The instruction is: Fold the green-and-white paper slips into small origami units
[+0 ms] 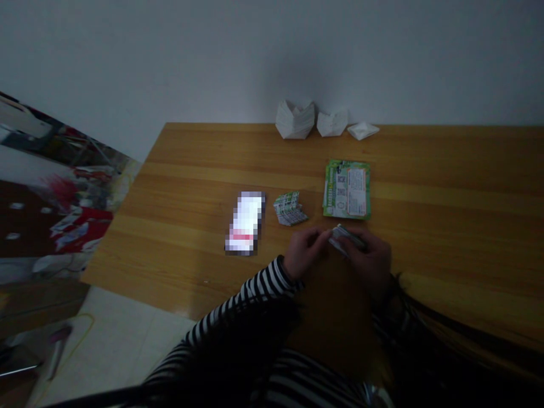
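Above the table's near part, my right hand (369,258) is closed around a small folded piece of paper (339,238), pale with a dark edge. My left hand (304,250) pinches the left corner of that same paper between thumb and fingertips. Just beyond my left hand lies a cluster of folded printed paper pieces (289,208), green and white. Past my right hand is a stack of green printed leaflets (347,190), its top sheet showing text and square codes. How the held paper is folded inside my fingers is partly hidden.
A phone (245,222) with a lit, blurred screen lies left of the folded pieces. Against the wall stand two white folded-paper shapes (295,120) and a flatter white paper boat (363,131). The wooden table (191,170) ends at the left, with clutter beyond.
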Motion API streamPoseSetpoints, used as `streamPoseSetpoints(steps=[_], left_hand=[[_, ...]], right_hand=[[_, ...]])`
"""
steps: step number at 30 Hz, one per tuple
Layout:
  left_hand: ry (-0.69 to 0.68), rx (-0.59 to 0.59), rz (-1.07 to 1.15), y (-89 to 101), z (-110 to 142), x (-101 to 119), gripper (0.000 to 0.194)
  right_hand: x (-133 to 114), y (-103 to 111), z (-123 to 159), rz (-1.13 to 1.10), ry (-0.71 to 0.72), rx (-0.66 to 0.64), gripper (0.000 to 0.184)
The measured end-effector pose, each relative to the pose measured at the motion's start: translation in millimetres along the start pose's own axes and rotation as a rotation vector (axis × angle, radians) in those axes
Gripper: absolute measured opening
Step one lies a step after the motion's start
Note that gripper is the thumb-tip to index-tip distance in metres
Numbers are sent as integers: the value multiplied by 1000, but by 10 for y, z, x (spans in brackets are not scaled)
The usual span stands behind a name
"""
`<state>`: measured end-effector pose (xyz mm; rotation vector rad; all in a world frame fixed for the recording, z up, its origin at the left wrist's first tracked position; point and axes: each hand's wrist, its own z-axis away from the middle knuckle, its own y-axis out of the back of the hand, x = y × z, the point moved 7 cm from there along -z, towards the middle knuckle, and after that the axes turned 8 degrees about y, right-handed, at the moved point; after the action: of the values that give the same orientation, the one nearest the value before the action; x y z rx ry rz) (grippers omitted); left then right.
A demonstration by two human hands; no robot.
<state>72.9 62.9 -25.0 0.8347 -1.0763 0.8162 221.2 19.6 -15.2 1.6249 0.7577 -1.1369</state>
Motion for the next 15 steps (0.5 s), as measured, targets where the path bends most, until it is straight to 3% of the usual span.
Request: streamPoseSetpoints(steps=[4,9,15], left_hand=[[30,-96,-58,-57,12,12,46],[-88,-78,-237,-62,13,107,45],[-178,35,-439,-36,45,121,43]], right_hand=[[-40,-29,30,-46,-6,20,24],[-31,-88,19,-129,-40,-35,27],[50,-185,-26,-301,-133,-135,67]])
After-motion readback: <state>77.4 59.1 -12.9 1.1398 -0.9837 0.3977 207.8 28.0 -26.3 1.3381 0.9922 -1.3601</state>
